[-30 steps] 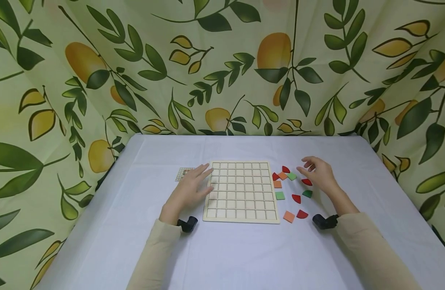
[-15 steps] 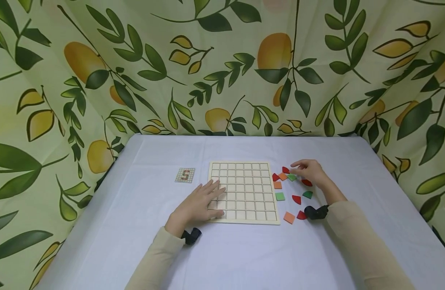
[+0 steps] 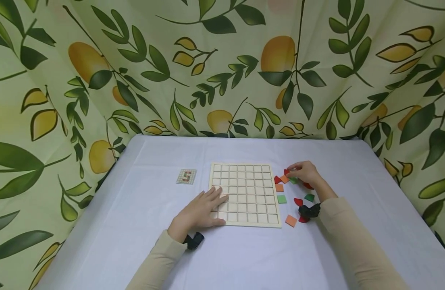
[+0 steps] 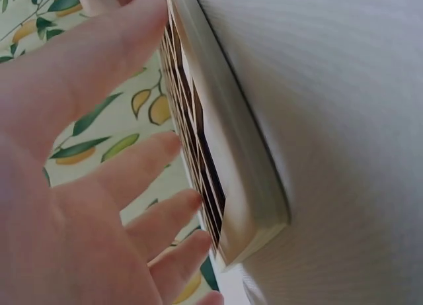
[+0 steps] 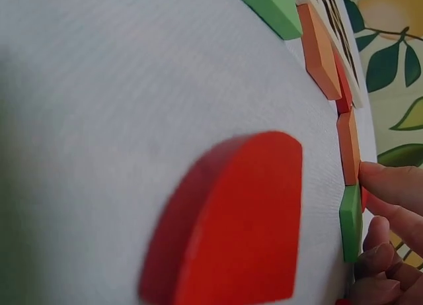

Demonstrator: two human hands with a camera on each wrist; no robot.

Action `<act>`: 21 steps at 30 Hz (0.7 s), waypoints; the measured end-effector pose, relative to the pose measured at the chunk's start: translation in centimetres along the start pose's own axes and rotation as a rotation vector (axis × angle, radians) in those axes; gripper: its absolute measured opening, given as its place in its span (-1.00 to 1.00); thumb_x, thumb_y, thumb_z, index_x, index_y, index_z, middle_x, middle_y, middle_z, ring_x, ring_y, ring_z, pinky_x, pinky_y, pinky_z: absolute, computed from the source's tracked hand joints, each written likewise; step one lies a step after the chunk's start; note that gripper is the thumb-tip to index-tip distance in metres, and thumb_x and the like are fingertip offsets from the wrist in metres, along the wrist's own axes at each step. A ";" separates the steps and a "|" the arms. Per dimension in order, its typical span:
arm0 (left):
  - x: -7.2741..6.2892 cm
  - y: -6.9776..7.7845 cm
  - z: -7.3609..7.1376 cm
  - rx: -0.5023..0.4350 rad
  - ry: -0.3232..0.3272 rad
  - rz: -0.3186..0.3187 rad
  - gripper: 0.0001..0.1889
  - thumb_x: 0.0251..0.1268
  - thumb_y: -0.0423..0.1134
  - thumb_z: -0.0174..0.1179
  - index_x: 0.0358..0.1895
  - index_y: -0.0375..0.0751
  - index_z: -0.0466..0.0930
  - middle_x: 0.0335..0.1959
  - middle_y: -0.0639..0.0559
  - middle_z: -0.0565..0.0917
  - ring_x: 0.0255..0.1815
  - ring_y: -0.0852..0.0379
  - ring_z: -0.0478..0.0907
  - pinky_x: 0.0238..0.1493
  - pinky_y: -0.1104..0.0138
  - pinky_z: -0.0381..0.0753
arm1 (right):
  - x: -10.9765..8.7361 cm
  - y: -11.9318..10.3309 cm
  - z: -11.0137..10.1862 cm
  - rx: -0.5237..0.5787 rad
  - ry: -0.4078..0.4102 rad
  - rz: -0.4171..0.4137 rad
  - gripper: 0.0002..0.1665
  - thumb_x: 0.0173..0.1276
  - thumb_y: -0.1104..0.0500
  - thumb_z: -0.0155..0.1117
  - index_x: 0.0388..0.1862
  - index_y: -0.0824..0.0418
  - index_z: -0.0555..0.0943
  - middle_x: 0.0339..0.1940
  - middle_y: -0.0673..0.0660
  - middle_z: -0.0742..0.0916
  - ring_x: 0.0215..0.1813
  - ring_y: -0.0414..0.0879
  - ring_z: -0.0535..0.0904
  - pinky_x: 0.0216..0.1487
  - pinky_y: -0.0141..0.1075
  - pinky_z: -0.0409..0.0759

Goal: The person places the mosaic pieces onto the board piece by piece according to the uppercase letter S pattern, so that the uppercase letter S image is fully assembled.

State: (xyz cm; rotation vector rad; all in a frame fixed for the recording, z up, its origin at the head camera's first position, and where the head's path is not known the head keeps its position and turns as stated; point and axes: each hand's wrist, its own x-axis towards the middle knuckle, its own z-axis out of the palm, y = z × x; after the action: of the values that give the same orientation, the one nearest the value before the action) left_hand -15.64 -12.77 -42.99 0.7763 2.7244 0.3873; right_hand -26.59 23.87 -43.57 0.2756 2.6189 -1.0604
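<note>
My left hand (image 3: 198, 211) lies with spread fingers over the lower left edge of a pale wooden grid board (image 3: 244, 223); the left wrist view shows these fingers (image 4: 165, 202) at the board's side (image 4: 254, 186). To the board's right, the bent fingers of my right hand (image 3: 305, 173) pinch at a red quarter-circle tile (image 3: 285, 171), still low at the table. The right wrist view shows only a sliver of that tile between the fingertips. An orange square tile (image 5: 349, 148) and a green tile (image 5: 351, 223) sit right beside those fingers.
Other loose tiles lie right of the board: a green square (image 3: 282, 199), an orange square (image 3: 291, 220), a dark green piece (image 3: 309, 197) and several red ones, partly hidden by the right wrist camera (image 3: 309, 211). Left of the board is a small pattern card (image 3: 186, 176).
My left hand has moved from beside the card down and right onto the board's edge. My right hand has shifted left to the red tile near the board.
</note>
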 end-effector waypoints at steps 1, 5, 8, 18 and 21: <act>0.0 0.0 0.0 0.002 -0.003 -0.002 -0.19 0.17 0.21 0.23 0.48 0.07 0.20 0.58 -0.04 0.11 0.62 -0.11 -0.02 0.59 -0.08 0.05 | 0.1 0.1 0.1 0.001 0.001 0.004 -0.46 0.29 0.08 0.30 0.19 0.32 0.54 0.18 0.40 0.46 0.11 0.17 0.30 0.07 -0.12 0.48; -0.1 0.1 0.0 0.005 -0.013 -0.011 -0.19 0.18 0.20 0.23 0.48 0.08 0.19 0.58 -0.02 0.10 0.62 -0.10 -0.01 0.59 -0.07 0.06 | 0.3 0.3 0.4 0.001 0.014 0.005 -0.47 0.30 0.09 0.29 0.19 0.33 0.54 0.24 0.43 0.44 0.14 0.20 0.29 0.18 -0.03 0.48; -0.2 0.1 0.0 0.005 -0.018 -0.015 -0.20 0.18 0.19 0.24 0.47 0.07 0.21 0.58 -0.03 0.11 0.62 -0.10 0.00 0.59 -0.06 0.07 | 0.5 0.3 0.5 0.010 0.017 0.007 -0.48 0.30 0.10 0.29 0.18 0.32 0.55 0.24 0.43 0.44 0.15 0.20 0.29 0.16 -0.05 0.48; -0.2 0.2 0.1 0.031 -0.015 -0.005 -0.24 0.21 0.19 0.20 0.46 0.03 0.25 0.58 -0.06 0.12 0.61 -0.12 0.03 0.57 -0.07 0.12 | 0.3 0.4 0.4 0.027 0.027 0.014 -0.48 0.29 0.09 0.29 0.17 0.32 0.56 0.17 0.40 0.45 0.10 0.18 0.29 -0.03 -0.24 0.45; -0.2 0.2 0.1 0.035 -0.013 -0.004 -0.24 0.21 0.20 0.20 0.45 0.02 0.26 0.57 -0.07 0.12 0.61 -0.12 0.02 0.56 -0.07 0.13 | 0.1 0.4 0.3 0.053 0.035 0.011 -0.46 0.29 0.08 0.30 0.18 0.32 0.55 0.16 0.38 0.46 0.09 0.16 0.29 -0.10 -0.30 0.42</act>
State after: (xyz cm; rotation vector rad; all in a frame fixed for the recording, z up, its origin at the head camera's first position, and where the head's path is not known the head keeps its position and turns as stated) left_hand -15.27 -12.68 -43.00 0.7795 2.7271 0.3339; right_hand -26.51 23.95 -44.03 0.3233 2.6197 -1.1316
